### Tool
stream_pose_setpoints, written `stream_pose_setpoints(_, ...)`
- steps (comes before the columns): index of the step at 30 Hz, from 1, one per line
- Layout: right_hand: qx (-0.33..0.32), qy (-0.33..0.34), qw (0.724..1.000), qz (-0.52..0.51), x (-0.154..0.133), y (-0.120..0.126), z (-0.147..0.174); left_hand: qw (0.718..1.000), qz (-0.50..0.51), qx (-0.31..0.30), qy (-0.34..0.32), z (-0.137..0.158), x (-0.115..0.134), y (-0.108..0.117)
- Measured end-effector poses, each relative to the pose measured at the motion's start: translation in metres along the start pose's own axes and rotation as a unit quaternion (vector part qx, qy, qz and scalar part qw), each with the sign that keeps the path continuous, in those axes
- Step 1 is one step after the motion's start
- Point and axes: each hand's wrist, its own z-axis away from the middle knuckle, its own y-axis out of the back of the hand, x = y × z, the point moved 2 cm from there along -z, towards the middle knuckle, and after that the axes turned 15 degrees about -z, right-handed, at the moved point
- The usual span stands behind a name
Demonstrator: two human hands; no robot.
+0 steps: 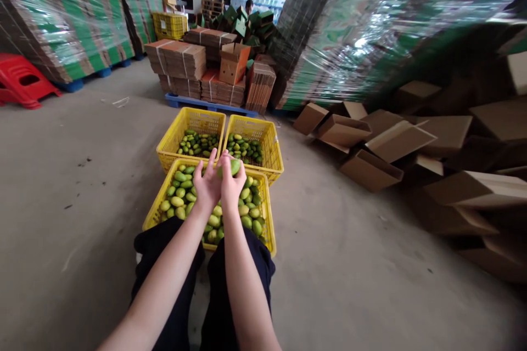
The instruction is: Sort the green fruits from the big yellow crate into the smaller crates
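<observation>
My right hand grips a green mango, its thumb lying along the near side of the fruit. Close against it on the left, my left hand is open, palm turned up and fingers apart. Whether its fingertips touch the mango is hard to tell. Both hands are above a yellow plastic crate of green and yellowish mangoes, which stands in front of my knees. Behind it are two more yellow crates, a left one and a right one, each partly filled with smaller green fruit.
Flattened cardboard stacks rest on a blue pallet beyond the crates. Loose open cartons are heaped at right. Tall wrapped stacks rise on both sides. A red stool stands far left. A person is in the background.
</observation>
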Motion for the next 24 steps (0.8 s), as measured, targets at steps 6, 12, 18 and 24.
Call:
stream_pose_setpoints(6, 0.045, -0.185, 0.96, -0.207, 0.005, 0.016, -0.018, 0.991, 0.058, 0.119, 0.023, -0.008, -0.006, 0.002)
stream_pose_setpoints(12, 0.135, -0.127, 0.975, -0.123, 0.003, 0.043, -0.019, 0.981, 0.154, 0.107, 0.041, -0.004, 0.0, 0.007)
stream_pose_setpoints(18, 0.039, -0.203, 0.958, -0.197, 0.007, 0.042, -0.029, 0.977, 0.14, 0.161, -0.006, -0.004, 0.006, 0.018)
stream_pose_setpoints(24, 0.044, -0.192, 0.939, -0.283, 0.016, 0.043, -0.031, 0.983, 0.109, 0.145, -0.004, -0.007, -0.003, 0.012)
